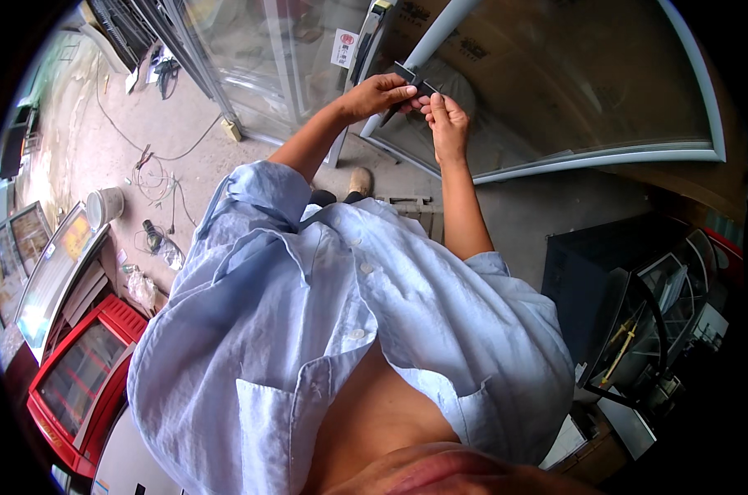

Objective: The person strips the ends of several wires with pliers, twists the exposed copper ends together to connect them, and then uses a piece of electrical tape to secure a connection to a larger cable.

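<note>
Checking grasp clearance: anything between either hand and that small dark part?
Nothing visible. The left hand and right hand already have their fingers on the dark part, with the glass panel beyond.

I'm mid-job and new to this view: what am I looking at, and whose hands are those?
No machine here: these are a person's own bare hands. The single picture comes from a wide camera worn on their head, looking down, so straight edges bend and their blue shirt fills the middle. The left hand and right hand pinch a small dark part beside a pale-framed glass panel; whether it is attached is unclear. Cables lie on the floor to the left.
</note>
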A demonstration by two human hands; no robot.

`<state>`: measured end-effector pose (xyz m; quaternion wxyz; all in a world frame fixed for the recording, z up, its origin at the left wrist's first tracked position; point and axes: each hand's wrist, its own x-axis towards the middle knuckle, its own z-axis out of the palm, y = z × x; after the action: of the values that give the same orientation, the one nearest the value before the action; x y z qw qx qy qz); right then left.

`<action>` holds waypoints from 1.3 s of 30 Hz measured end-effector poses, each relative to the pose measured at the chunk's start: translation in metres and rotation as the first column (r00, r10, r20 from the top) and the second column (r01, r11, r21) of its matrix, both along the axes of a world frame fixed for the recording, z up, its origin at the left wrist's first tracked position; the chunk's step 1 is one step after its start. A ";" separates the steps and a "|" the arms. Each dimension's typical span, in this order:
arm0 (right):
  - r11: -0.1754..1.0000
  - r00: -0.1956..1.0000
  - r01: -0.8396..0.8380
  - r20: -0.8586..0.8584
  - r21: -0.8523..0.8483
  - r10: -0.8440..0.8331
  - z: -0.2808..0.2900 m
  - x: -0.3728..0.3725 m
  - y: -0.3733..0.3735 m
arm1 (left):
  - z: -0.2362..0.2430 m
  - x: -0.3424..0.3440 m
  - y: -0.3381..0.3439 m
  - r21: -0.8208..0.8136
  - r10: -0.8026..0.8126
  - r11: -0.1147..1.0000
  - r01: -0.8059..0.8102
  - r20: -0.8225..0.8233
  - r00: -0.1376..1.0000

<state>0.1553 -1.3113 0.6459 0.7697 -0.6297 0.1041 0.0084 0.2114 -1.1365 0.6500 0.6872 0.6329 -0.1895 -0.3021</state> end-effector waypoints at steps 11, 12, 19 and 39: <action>0.999 0.999 -0.027 -0.027 -0.038 0.026 -0.003 -0.002 -0.005 | 0.000 -0.009 0.000 0.225 0.026 0.972 -0.067 0.180 0.983; 0.999 0.999 -0.018 -0.042 -0.041 0.016 -0.002 -0.002 -0.004 | -0.004 -0.009 -0.001 0.200 0.034 0.978 -0.064 0.151 0.988; 0.997 0.989 -0.071 -0.130 -0.042 0.065 -0.005 0.001 -0.001 | -0.002 -0.018 0.000 0.096 0.064 0.993 -0.064 0.006 0.998; 0.995 0.991 0.102 -0.084 -0.024 -0.104 -0.007 -0.018 0.019 | -0.004 -0.015 0.026 0.187 -0.019 0.981 0.042 -0.122 0.992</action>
<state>0.1375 -1.2921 0.6388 0.7579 -0.6300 0.1693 -0.0053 0.1967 -1.1109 0.6457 0.6295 0.6730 -0.1279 -0.3666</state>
